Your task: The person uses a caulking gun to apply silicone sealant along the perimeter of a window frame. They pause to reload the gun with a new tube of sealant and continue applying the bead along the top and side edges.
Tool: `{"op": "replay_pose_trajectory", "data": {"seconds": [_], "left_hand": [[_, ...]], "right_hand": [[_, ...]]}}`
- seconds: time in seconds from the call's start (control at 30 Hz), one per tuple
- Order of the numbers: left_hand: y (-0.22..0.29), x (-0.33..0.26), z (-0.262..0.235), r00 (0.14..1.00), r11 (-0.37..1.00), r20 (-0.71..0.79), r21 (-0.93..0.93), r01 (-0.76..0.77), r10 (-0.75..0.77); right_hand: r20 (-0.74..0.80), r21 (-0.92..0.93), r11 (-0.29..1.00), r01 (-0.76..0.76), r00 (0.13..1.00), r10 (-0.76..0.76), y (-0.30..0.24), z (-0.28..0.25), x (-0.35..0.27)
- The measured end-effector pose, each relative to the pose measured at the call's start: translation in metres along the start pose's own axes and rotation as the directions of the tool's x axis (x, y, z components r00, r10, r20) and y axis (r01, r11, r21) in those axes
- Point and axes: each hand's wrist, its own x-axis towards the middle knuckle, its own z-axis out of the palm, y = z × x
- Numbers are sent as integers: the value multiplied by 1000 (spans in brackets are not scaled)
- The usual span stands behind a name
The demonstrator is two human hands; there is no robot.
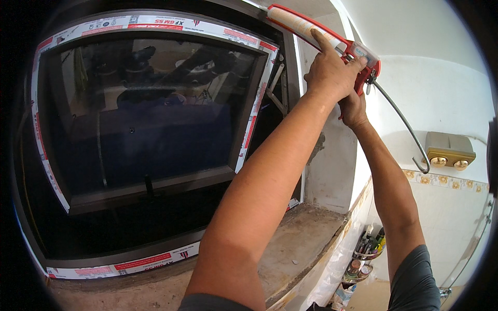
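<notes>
A red caulking gun [374, 66] with a pale sealant cartridge [298, 24] is raised high at the upper right. Its nozzle points left, to the top right corner of the dark window frame [288, 57]; whether the tip touches cannot be made out. My left hand [330, 70] grips the gun near its middle, index finger stretched along the cartridge and thumb by the rear end. Beneath it my right hand [354, 110] is wrapped round the handle, partly hidden by the left. The gun's bent metal rod [402, 116] sticks out behind, its hook hanging low.
A tilted window sash [46, 150] edged in printed protective tape fills the left. Below runs a rough, dusty sill [301, 241]. At right are a wall-mounted heater lamp [450, 150], a corner rack [368, 254] holding toiletries, and a tiled wall [446, 217].
</notes>
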Motion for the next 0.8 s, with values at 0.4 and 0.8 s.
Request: {"op": "replay_pose_trajectory", "data": {"seconds": [0.4,0.8], "left_hand": [[-3,-2,10,998,999,36,-11,51,-50],[-6,-1,17,999,999,44,27,24,-25]], "right_hand": [[14,-68,996,-58,998,59,6,-5,-2],[-32,-76,997,-35,999,32,13,-4,-5]]}}
